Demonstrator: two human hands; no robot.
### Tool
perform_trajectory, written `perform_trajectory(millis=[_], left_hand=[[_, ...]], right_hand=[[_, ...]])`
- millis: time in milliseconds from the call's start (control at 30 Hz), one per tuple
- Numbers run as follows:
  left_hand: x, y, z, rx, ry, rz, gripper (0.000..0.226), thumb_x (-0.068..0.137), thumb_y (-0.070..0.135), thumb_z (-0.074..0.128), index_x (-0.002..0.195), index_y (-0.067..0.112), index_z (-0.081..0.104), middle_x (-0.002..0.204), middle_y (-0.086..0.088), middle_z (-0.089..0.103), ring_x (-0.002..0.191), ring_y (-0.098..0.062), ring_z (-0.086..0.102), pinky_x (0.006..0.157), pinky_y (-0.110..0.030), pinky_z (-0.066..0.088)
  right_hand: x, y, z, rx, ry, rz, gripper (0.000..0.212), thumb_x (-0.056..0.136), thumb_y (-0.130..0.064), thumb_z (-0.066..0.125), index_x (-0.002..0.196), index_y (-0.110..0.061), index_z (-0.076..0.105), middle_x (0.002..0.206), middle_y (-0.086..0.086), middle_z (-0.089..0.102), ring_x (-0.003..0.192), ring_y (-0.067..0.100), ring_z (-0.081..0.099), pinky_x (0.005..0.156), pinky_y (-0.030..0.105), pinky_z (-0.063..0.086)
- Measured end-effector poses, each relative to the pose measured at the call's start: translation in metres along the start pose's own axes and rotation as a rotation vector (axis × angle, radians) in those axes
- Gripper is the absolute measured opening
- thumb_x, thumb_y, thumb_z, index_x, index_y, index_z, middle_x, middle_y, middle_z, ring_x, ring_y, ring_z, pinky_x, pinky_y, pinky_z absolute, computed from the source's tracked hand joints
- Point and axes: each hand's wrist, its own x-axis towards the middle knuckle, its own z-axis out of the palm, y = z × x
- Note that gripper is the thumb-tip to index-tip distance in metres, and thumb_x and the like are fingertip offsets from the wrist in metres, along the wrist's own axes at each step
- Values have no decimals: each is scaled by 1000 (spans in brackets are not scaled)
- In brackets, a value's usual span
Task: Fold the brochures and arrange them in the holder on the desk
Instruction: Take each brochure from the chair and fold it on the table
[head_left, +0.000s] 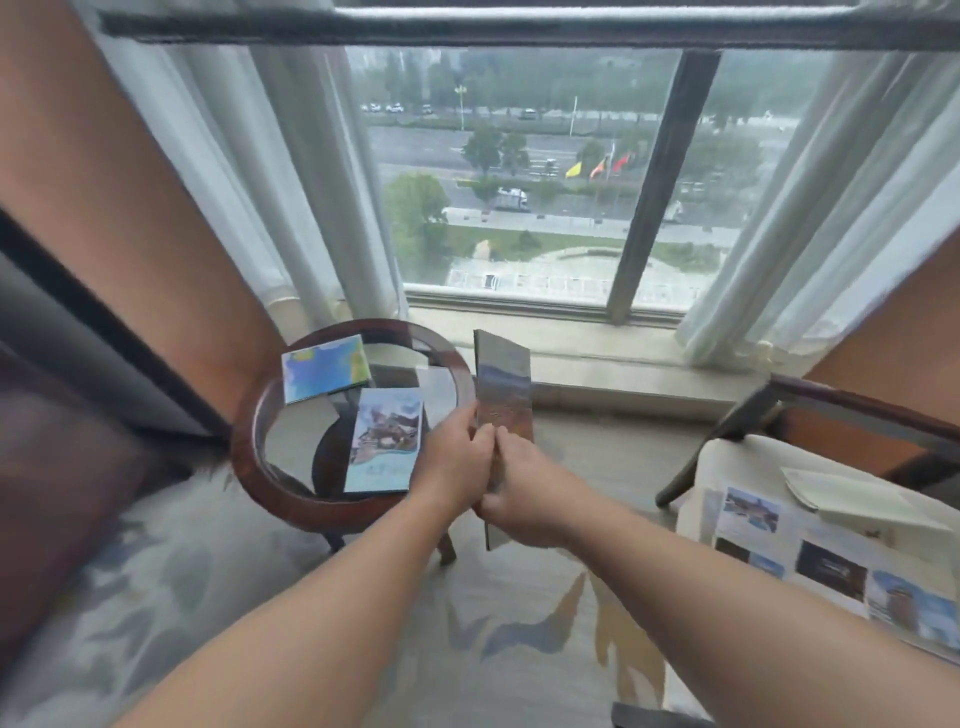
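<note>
Beside the round glass-topped wooden table (243, 441), left hand (457, 452) and right hand (525, 494) both grip a narrow folded picture brochure (504, 387); print unreadable.

Open carpet (519, 623) lies between the round table (244, 447) at left and the chair (737, 462) at right, beneath the held brochure (504, 384).

Left hand (457, 457) and right hand (524, 499) pinch folded brochure (504, 389), upright. Blue-yellow brochure (326, 368) and building-photo brochure (387, 441) flat on round glass table (244, 441), 9 o'clock; unfolded sheets (831, 561), 4 o'clock.
</note>
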Motion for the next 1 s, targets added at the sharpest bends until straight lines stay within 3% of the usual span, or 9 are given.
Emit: perform_trajectory(millis=[100,267,400,500,700,767,867,1000], left_hand=[[5,-43,-57,19,57,-47,20,93,20,45,102,23,63,98,0,68,88,-21,60,78,-37,48],[24,-99,-116,20,105,-130,20,95,22,43,106,23,59,98,2,67,89,-21,61,82,-42,51],[47,-135,-125,29,103,-175,13,95,21,44,95,25,56,75,7,58,70,-16,54,59,-32,40],[71,-154,-120,42,61,-209,11,96,20,44,92,20,54,66,6,49,63,-19,45,54,-32,32],[129,-179,-110,-111,-39,-241,20,98,16,44,102,27,59,93,-2,71,85,-25,66,78,-41,52],[147,-191,-107,-142,-44,-271,20,98,15,44,101,28,59,91,-2,71,81,-25,65,74,-39,50],[170,-213,-101,-95,-31,-306,17,97,18,45,97,28,58,73,3,64,62,-19,53,61,-35,42],[202,-241,-90,202,-34,-354,12,96,31,47,106,27,54,91,2,65,79,-22,59,66,-37,47]], right_hand=[[23,-47,24,6,14,-34,80,89,-42,53,155,-17,17,159,4,23,144,19,28,114,34,29],[67,-85,50,12,68,-8,70,93,-38,51,154,-20,21,156,4,27,140,21,33,109,37,34],[109,-81,64,6,65,46,67,92,-37,53,152,-21,26,153,4,32,136,22,39,104,38,39],[145,-70,72,24,68,96,65,93,-37,54,150,-21,27,149,6,35,131,24,44,98,38,42],[228,-46,85,163,67,201,73,92,-40,58,152,-26,19,145,10,39,118,28,54,91,38,47],[249,-41,93,175,77,198,75,92,-38,60,153,-27,18,144,8,43,115,26,55,84,33,44],[275,-35,105,156,93,193,70,91,-28,59,151,-27,22,138,8,46,111,24,56,85,36,47],[305,-26,125,130,75,222,67,90,-24,60,148,-26,27,134,7,44,109,26,57,84,37,48]])
